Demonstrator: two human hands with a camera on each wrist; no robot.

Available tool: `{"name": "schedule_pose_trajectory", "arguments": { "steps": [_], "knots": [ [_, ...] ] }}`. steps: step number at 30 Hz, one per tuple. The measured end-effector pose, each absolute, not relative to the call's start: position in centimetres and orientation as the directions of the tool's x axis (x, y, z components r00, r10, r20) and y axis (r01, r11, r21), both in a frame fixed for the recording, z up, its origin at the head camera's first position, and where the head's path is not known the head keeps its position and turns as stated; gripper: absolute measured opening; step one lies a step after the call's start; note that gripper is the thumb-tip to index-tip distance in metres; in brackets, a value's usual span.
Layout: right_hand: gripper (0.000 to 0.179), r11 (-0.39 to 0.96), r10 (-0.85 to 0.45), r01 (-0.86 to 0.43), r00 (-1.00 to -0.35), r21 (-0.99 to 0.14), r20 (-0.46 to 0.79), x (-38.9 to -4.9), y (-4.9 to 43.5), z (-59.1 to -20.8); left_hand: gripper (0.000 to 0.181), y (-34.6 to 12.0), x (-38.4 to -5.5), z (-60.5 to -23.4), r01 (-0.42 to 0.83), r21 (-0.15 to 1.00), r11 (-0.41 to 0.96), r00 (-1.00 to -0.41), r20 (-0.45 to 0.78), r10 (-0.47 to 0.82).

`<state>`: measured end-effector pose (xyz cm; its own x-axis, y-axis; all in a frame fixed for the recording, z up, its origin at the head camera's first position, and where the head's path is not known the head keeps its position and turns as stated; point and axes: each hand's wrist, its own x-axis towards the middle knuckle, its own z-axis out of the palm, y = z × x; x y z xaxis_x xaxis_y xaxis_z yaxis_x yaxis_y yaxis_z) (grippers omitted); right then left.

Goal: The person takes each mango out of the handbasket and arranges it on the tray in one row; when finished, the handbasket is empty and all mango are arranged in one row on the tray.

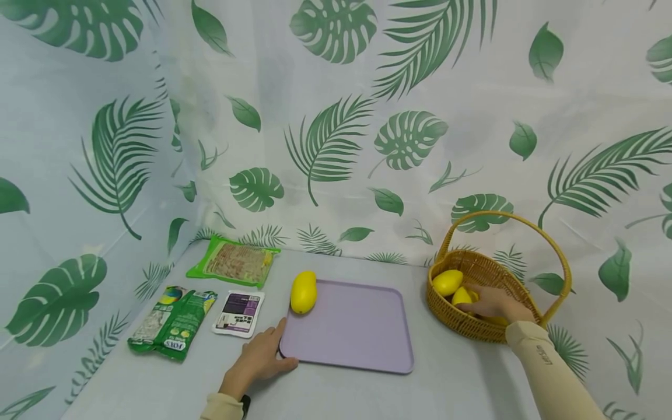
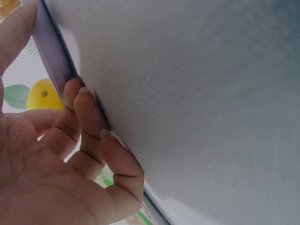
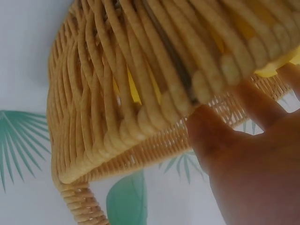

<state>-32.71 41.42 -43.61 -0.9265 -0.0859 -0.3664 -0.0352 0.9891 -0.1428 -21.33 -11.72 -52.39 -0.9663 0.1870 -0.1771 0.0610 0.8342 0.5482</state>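
Note:
My left hand (image 1: 262,353) is at the near left corner of a lilac tray (image 1: 352,329). Its thumb lies by the front rim and its bent fingers (image 2: 91,112) hold the left edge. On the tray's far left corner lies a long yellow fruit, mango-like in shape (image 1: 303,291). To the right, my right hand (image 1: 490,300) reaches down into a brown wicker basket (image 1: 462,329), among several yellow fruits (image 1: 448,282). One yellow fruit (image 1: 461,296) is right at its fingers. The basket's rim and the fruit hide the fingertips, so their grip is unclear.
The basket's tall arched handle (image 1: 556,251) rises over the right forearm. Left of the tray lie a green-edged food bag (image 1: 236,262), a green snack bag (image 1: 173,321) and a white and purple packet (image 1: 238,314). A leaf-print curtain (image 1: 336,128) stands behind the table.

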Motion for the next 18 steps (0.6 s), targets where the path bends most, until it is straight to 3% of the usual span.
{"name": "schedule_pose_trajectory", "arguments": {
  "steps": [18],
  "knots": [
    [0.094,0.989,-0.093,-0.045,-0.927,-0.139,-0.365,-32.52,41.05,-43.68,0.099,-11.77,-21.23,-52.26,0.067,0.545,0.836,-0.969,-0.166,0.186]
  ]
}}
